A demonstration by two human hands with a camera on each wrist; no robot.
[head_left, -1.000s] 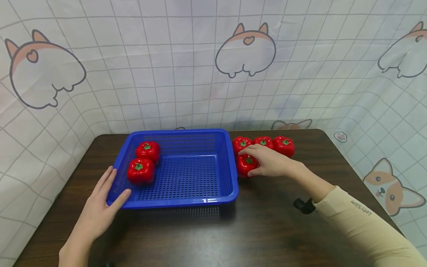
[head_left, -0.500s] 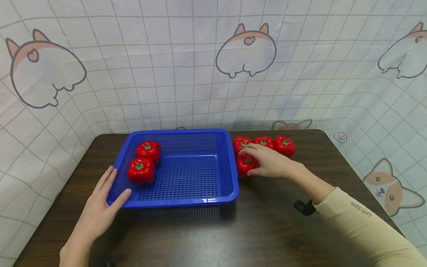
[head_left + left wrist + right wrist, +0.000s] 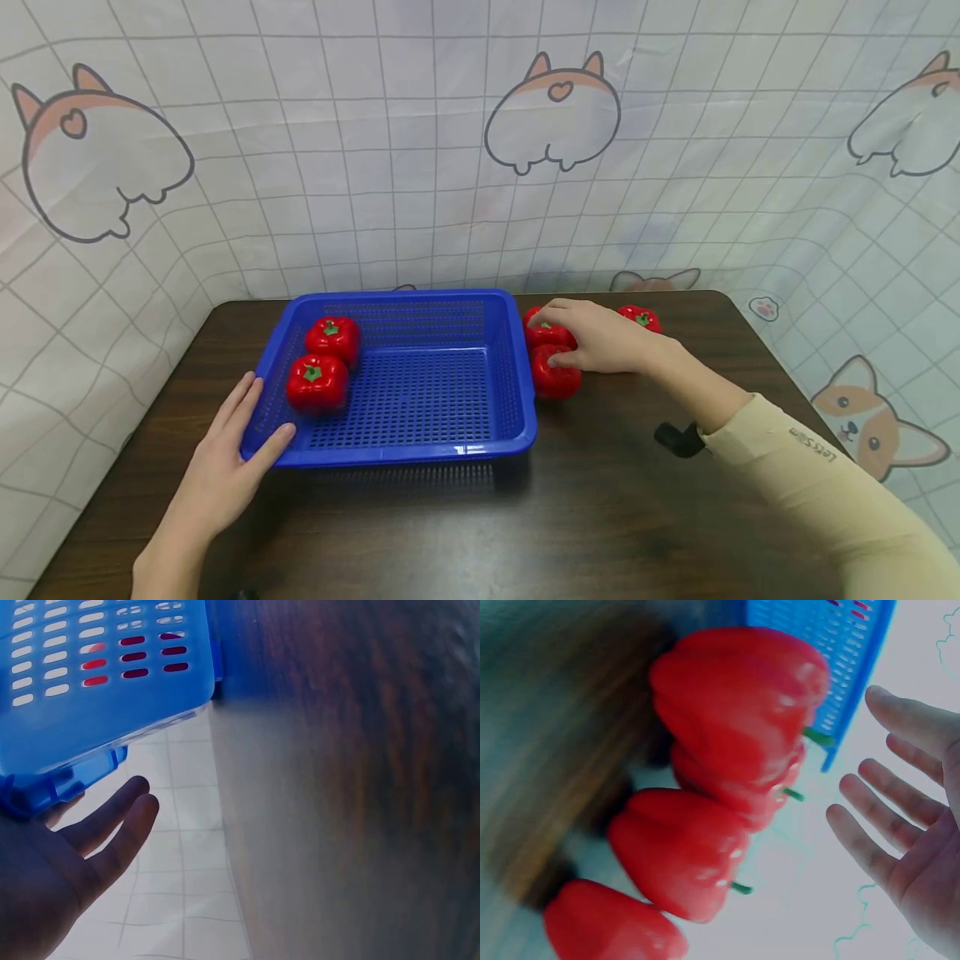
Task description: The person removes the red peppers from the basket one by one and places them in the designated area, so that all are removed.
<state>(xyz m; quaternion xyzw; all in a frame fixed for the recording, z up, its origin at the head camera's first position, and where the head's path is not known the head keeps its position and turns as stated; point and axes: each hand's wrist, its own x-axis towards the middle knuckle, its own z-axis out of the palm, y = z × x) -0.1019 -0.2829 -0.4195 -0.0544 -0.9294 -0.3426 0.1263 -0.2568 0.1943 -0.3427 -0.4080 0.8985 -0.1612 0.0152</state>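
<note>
My left hand (image 3: 225,475) rests on the left rim of a blue plastic basket (image 3: 390,455), its fingers extended; the left wrist view shows the hand (image 3: 67,870) by the basket's perforated wall (image 3: 142,697). Two red bell peppers, a rear one (image 3: 332,340) and a front one (image 3: 317,385), sit inside at the left. My right hand (image 3: 603,337) is above a group of red peppers right of the basket, partly hiding them. In the right wrist view this hand (image 3: 922,817) has spread fingers, apart from the nearest pepper (image 3: 735,697).
Beside the basket lie the front pepper (image 3: 557,383), one behind it and a far-right pepper (image 3: 639,318); another pepper (image 3: 679,851) shows in the right wrist view. They stand on a dark wooden table (image 3: 480,533) before a patterned white cloth (image 3: 442,167).
My right hand has come off the front pepper beside the basket and moved slightly back and up, now covering the peppers behind. The left hand and basket have stayed in place.
</note>
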